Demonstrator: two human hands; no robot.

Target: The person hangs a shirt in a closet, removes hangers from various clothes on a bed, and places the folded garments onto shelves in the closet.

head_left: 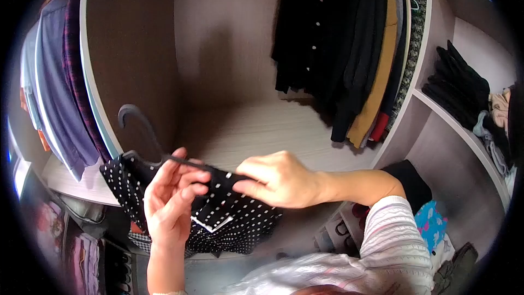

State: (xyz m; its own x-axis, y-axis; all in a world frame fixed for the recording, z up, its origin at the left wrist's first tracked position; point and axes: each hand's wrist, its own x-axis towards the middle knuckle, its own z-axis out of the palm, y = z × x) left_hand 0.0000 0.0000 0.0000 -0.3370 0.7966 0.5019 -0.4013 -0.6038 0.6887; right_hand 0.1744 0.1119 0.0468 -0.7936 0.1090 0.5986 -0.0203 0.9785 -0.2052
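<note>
A black garment with white polka dots (240,216) hangs in front of me on a dark clothes hanger (147,123), its hook pointing up and left. My left hand (172,196) is at the hanger near the base of the hook, fingers curled round it and the palm partly turned to me. My right hand (281,180) is closed in a pinch on the garment's right shoulder, at the end of the hanger's arm. A white label (212,224) shows on the cloth below my hands. Part of the garment is hidden behind my left hand.
Dark clothes (311,33) and a mustard garment (376,71) hang at the upper right of the wardrobe. Shirts (60,82) hang beyond the left partition (128,49). Folded black clothes (456,82) lie on a right shelf (464,125). A blue patterned cloth (431,222) sits low on the right.
</note>
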